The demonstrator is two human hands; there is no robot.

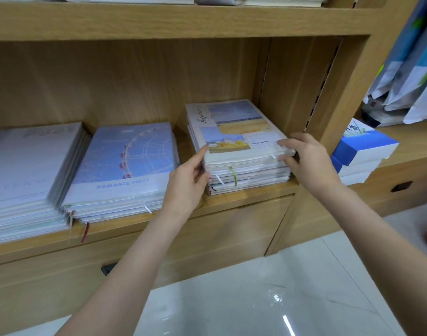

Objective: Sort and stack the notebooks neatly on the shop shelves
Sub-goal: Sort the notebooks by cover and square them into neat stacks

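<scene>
A stack of notebooks point(236, 132) with a yellow-field picture cover lies at the right end of the wooden shelf point(251, 192). My left hand point(188, 183) touches the stack's front left corner, fingertips against its side. My right hand point(307, 158) grips the front right corner, thumb on the top cover and fingers curled round the edge. To the left lies a second stack topped by a blue Ferris-wheel cover point(125, 161). A third, pale grey stack point(25, 170) lies at the far left.
The shelf's upright side panel point(302, 88) stands just right of the held stack. Blue and white boxes point(362, 151) sit on a lower counter to the right, with hanging fabric point(411, 64) above. More notebooks lie on the upper shelf point(159, 23). Glossy tiled floor point(268, 299) lies below.
</scene>
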